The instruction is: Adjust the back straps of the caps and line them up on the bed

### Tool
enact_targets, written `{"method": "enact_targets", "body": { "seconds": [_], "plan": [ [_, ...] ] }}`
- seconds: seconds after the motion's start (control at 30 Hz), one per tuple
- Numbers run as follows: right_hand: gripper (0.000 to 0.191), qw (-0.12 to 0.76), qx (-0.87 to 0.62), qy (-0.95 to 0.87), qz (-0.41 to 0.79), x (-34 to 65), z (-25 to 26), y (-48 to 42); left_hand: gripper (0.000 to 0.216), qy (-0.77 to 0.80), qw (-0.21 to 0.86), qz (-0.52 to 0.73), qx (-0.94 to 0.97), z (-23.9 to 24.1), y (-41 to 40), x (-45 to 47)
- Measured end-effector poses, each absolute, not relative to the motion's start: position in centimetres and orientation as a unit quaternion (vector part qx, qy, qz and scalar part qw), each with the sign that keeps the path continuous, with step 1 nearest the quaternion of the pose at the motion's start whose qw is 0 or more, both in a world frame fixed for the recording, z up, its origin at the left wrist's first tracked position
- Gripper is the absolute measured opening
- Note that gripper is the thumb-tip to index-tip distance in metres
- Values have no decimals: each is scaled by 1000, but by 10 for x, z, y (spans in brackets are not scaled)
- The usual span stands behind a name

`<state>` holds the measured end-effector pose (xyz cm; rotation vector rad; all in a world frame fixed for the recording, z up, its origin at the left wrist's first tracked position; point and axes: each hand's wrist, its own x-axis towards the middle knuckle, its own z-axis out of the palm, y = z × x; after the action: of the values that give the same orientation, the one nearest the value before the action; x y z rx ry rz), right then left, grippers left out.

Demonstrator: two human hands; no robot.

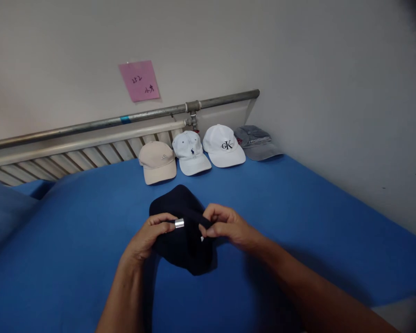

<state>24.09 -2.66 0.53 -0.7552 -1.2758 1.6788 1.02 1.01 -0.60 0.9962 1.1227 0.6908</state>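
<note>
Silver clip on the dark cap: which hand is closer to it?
Left. The left hand pinches the silver clip on the dark cap; the right hand grips the strap a little to the clip's right, not touching it.

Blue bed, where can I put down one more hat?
The blue bed is bare on the left, between the pillow and the left hand, and on the right, between the right hand and the wall. It is crowded at the back, where four caps line up, and in the middle, where both hands hold the dark cap.
</note>
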Motion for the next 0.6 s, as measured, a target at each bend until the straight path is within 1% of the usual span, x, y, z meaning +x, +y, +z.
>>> {"method": "enact_targets", "body": {
  "seconds": [0.1,0.17,0.27,0.47,0.6],
  "plan": [
    [10,486,-269,-470,686,244,7,-22,21,499,689,305,429,-6,10,8],
    [9,504,-270,-450,686,246,8,-20,22,500,693,302,423,-6,10,8],
    [15,510,-278,-440,685,248,8,-18,25,507,687,300,425,-5,9,9],
    [11,522,-323,-409,675,256,13,-14,23,505,683,310,428,-2,8,11],
    [18,545,-303,-377,685,262,15,-9,20,499,671,326,441,-2,8,9]
  ]
}}
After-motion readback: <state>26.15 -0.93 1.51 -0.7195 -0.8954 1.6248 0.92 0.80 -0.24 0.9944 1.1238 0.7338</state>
